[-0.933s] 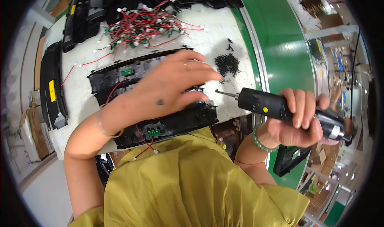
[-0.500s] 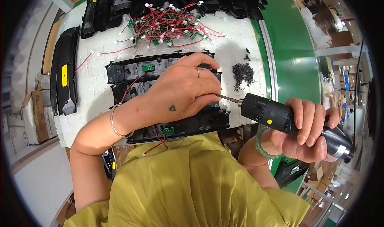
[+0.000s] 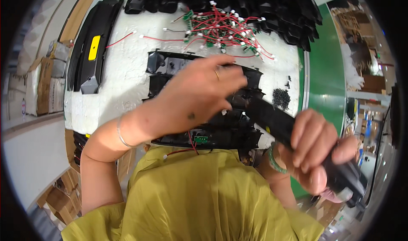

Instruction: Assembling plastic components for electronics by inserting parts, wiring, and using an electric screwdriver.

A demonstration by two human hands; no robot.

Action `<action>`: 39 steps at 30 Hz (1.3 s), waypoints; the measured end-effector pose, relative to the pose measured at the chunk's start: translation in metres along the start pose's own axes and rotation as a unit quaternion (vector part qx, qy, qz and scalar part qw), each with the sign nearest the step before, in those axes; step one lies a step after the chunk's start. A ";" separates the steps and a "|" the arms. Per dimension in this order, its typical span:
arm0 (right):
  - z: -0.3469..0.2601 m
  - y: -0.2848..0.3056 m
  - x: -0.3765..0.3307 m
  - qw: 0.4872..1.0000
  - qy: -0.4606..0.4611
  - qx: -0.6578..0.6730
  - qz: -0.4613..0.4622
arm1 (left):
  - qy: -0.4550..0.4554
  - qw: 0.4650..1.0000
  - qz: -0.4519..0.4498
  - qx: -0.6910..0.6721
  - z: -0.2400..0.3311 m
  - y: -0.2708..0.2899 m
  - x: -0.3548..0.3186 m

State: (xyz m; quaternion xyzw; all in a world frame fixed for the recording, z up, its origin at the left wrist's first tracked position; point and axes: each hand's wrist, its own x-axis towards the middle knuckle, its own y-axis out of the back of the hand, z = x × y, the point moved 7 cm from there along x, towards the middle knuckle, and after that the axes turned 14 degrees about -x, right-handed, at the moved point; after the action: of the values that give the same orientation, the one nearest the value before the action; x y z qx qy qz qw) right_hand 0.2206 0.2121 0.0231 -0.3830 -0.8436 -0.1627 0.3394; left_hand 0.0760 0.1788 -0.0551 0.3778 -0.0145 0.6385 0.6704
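Fingers (image 3: 308,132) of right hand (image 3: 316,149) wrapped tight on black electric screwdriver (image 3: 276,120), long axis pointing up-left at black plastic housing (image 3: 204,103) on white tabletop (image 3: 123,75). Left hand (image 3: 197,94) nearer, flat over housing; grip unclear. Screw pile (image 3: 281,98) just right.

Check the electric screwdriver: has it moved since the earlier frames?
Yes. The electric screwdriver in the right hand has swung in over the black housing, past the screw pile.

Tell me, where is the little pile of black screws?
In the head view, the little pile of black screws lies on the white table toward the right, beside the green belt, just beyond the electric screwdriver.
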 end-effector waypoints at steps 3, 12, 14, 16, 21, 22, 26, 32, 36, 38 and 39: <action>0.041 -0.021 0.012 0.999 -0.016 0.036 0.005 | 0.054 0.994 0.070 0.059 -0.041 0.045 -0.014; 0.103 -0.060 0.019 0.992 -0.084 0.085 -0.044 | 0.126 0.984 0.107 0.062 -0.095 0.039 -0.047; 0.107 -0.062 0.017 0.992 -0.087 0.077 -0.049 | 0.139 0.984 0.100 0.051 -0.100 0.038 -0.049; 0.108 -0.063 0.016 0.992 -0.088 0.068 -0.053 | 0.150 0.984 0.092 0.040 -0.104 0.036 -0.050; 0.103 -0.072 0.014 0.991 -0.072 0.048 -0.098 | 0.124 0.986 0.111 0.025 -0.104 0.037 -0.051; 0.102 -0.074 0.013 0.990 -0.084 0.048 -0.099 | 0.126 0.985 0.113 0.025 -0.104 0.037 -0.052; 0.097 -0.076 0.011 0.989 -0.081 0.024 -0.122 | 0.108 0.986 0.125 0.011 -0.103 0.037 -0.052; 0.098 -0.081 0.013 0.987 -0.075 0.015 -0.139 | 0.113 0.985 0.129 0.009 -0.104 0.036 -0.054; 0.100 -0.088 0.015 0.982 -0.047 0.017 -0.183 | 0.114 0.984 0.139 0.018 -0.105 0.036 -0.055; 0.101 -0.092 0.015 0.979 -0.019 0.023 -0.203 | 0.121 0.982 0.141 0.016 -0.106 0.036 -0.055; 0.102 -0.096 0.014 0.978 -0.020 0.024 -0.206 | 0.125 0.982 0.140 0.015 -0.106 0.037 -0.056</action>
State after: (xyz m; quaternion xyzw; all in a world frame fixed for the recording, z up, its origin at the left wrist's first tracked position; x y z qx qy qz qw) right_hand 0.0960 0.2112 -0.0415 -0.1954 -0.9147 -0.2009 0.2910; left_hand -0.0152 0.1839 -0.1410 0.2987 0.0261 0.7685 0.5652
